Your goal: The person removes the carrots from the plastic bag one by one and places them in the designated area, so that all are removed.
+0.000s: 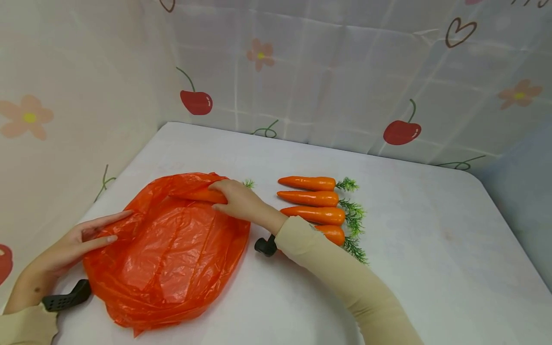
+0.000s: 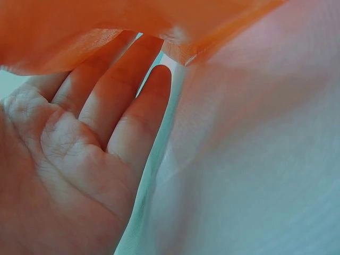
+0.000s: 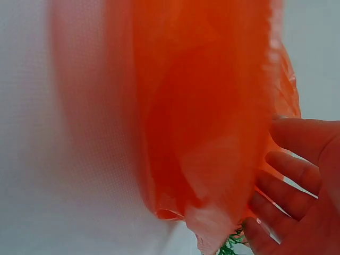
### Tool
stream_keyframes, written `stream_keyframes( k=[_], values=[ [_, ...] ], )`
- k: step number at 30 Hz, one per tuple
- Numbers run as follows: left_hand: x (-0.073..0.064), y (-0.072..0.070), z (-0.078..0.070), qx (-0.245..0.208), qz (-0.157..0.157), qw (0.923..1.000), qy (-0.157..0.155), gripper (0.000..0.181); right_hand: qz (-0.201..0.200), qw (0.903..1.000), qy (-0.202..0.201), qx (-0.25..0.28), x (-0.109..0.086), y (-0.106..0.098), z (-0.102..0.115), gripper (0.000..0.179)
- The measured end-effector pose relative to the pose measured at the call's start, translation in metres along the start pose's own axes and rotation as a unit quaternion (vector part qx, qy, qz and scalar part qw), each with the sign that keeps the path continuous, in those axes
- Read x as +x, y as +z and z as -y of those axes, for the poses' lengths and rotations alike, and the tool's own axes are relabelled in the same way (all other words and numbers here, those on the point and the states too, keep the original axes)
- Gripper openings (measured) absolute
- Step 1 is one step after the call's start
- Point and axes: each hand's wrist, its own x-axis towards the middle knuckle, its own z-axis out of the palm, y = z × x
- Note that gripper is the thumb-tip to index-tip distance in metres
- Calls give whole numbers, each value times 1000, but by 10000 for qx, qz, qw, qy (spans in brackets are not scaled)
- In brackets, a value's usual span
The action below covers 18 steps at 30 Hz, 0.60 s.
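Note:
An orange-red plastic bag (image 1: 181, 249) lies spread on the table with its mouth facing up. My left hand (image 1: 84, 239) is at its left edge, thumb and forefinger lying over the film. In the left wrist view the fingers (image 2: 122, 101) are nearly straight, their tips under the film. At the bag's upper right, my right hand (image 1: 241, 201) holds a carrot (image 1: 200, 194) by its thick end, thumb on one side and fingers on the other. Its green top (image 1: 248, 183) shows past the hand. The bag (image 3: 202, 117) hides the carrot's body in the right wrist view.
Several carrots (image 1: 308, 198) lie in a row right of the bag, tips left and leafy tops right. My right forearm (image 1: 340, 268) partly covers the nearest one (image 1: 334, 235). A white table (image 1: 431, 249) meets patterned curtains (image 1: 319, 72) at the back and left.

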Motion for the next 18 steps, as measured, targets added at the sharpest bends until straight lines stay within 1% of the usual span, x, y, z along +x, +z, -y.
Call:
stream_keyframes(
  k=[4,8,12,16,18],
  values=[
    [-1,-1,-1,-46,34,10000,-44,48,41,9994,49,-342,3,2,2,47],
    [-2,-1,-1,-38,-6,10000,8,48,41,9981,83,-610,5,6,2,48],
    [-2,0,0,-64,-64,9999,72,47,32,9978,120,-655,6,9,0,51],
    [-1,0,1,-48,-87,9999,54,47,76,9979,132,-628,5,11,-1,55],
    [-1,-1,1,-65,-82,9999,31,47,90,9975,85,-697,5,13,-2,56]
  ],
)
